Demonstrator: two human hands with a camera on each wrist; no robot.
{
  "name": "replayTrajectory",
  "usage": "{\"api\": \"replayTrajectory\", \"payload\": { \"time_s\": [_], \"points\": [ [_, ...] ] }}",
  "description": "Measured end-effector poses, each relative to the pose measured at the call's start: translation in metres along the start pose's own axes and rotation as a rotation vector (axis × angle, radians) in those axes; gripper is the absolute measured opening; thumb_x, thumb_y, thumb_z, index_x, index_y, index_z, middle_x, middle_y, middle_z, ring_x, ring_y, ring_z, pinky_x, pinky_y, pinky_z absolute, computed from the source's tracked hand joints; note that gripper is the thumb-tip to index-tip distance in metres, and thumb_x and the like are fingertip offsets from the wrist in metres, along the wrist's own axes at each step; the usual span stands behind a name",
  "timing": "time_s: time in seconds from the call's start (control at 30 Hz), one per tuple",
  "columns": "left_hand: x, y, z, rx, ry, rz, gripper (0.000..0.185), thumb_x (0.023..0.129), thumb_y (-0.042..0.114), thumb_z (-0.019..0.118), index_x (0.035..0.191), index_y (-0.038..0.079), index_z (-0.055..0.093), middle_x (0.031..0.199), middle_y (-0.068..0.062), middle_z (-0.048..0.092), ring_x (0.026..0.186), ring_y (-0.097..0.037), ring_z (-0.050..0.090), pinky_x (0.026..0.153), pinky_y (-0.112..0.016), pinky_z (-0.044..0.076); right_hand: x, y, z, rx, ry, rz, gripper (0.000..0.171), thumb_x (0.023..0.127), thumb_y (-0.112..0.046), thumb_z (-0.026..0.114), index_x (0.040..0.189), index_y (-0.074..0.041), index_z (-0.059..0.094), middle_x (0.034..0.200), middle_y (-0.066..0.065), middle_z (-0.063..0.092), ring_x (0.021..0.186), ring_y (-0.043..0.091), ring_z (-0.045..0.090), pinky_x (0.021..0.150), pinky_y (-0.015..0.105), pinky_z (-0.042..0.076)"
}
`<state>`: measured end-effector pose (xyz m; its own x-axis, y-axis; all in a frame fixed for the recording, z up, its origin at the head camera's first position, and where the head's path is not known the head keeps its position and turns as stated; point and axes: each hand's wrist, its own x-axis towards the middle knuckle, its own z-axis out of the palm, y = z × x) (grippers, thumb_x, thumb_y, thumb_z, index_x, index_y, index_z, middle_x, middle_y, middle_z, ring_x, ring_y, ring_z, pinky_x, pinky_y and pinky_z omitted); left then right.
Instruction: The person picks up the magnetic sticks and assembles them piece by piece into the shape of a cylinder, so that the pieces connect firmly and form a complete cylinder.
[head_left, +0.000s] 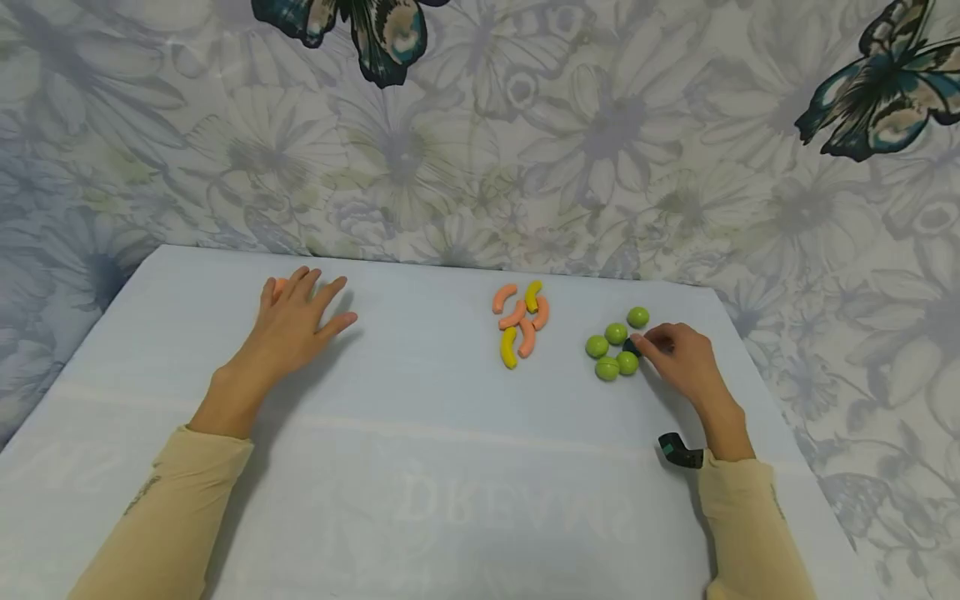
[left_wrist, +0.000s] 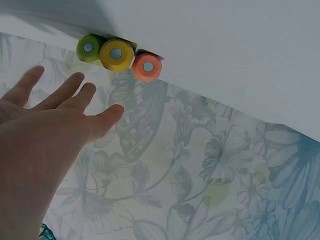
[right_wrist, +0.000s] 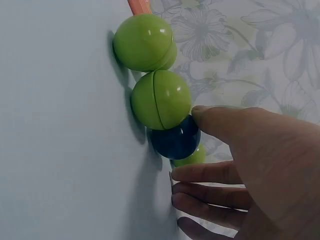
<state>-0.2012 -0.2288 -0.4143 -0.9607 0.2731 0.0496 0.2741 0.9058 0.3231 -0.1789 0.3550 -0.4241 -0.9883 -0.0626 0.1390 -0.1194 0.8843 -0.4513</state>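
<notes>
— Dark blue, that ball (right_wrist: 176, 139) at the right hand (head_left: 684, 360): where does it lie from the fingers?

— Right at the fingertips, on the side toward the middle of the table (head_left: 420, 450). In the right wrist view the thumb (right_wrist: 220, 122) touches its top and the other fingers curl just beneath it, so it looks pinched, though the head view shows only a dark sliver and I can't be sure the grip has closed.

— And around it?

— Green balls (head_left: 617, 333) touching it on either side; it sits inside their cluster, near the table's right end.

— Which hand is nearer?

— The right one, by far. The left hand (head_left: 296, 321) lies flat and open well apart, fingers straight, holding nothing, at the far left edge.

— Anything between them?

— A little heap of orange and yellow curved pieces (head_left: 520, 325).
</notes>
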Motion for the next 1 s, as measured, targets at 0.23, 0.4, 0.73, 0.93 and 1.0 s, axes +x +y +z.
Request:
{"api": "replayTrajectory", "payload": {
  "time_s": [0.23,0.4,0.73,0.93,1.0],
  "points": [
    [0.003,0.006,0.0,0.041,0.022,0.049,0.071,0.109,0.056,0.048,0.162,0.011,0.039,0.166,-0.032,0.028,0.158,-0.051,0.014,0.119,-0.079,0.004,0.003,-0.003,0.002,0.004,0.001,-0.024,0.041,0.103,-0.035,0.069,0.113,0.005,0.073,0.104,0.025,0.071,0.093,0.038,0.068,0.082,0.051,0.054],
    [0.013,0.026,0.0,0.056,0.005,0.083,0.068,0.109,0.053,0.051,0.161,0.01,0.041,0.164,-0.031,0.032,0.157,-0.051,0.018,0.118,-0.08,0.007,0.003,-0.004,0.0,-0.017,-0.024,-0.016,0.042,0.102,-0.032,0.07,0.116,0.007,0.072,0.103,0.026,0.07,0.093,0.038,0.067,0.081,0.05,0.053],
    [0.053,0.096,0.019,-0.029,-0.058,0.188,0.075,0.106,0.05,0.059,0.166,0.013,0.032,0.165,-0.027,0.035,0.156,-0.046,0.028,0.122,-0.074,0.014,0.0,-0.001,-0.001,-0.009,-0.036,0.014,0.04,0.102,-0.029,0.071,0.12,0.007,0.071,0.106,0.026,0.071,0.095,0.037,0.067,0.082,0.049,0.053],
    [0.068,0.141,0.035,0.011,-0.087,0.252,0.063,0.103,0.044,0.067,0.153,0.008,0.052,0.149,-0.022,0.055,0.141,-0.042,0.048,0.115,-0.063,0.039,0.002,0.001,0.002,-0.017,-0.023,0.009,0.04,0.102,-0.028,0.072,0.12,0.007,0.07,0.104,0.025,0.071,0.093,0.036,0.067,0.082,0.048,0.053],
    [0.07,0.155,0.04,0.022,-0.083,0.252,0.053,0.103,0.041,0.069,0.141,0.005,0.062,0.133,-0.019,0.063,0.126,-0.038,0.057,0.105,-0.056,0.048,0.001,0.002,0.002,-0.02,-0.022,0.007,0.04,0.101,-0.027,0.072,0.12,0.008,0.07,0.103,0.024,0.07,0.092,0.035,0.066,0.081,0.048,0.052]
  ]
}}
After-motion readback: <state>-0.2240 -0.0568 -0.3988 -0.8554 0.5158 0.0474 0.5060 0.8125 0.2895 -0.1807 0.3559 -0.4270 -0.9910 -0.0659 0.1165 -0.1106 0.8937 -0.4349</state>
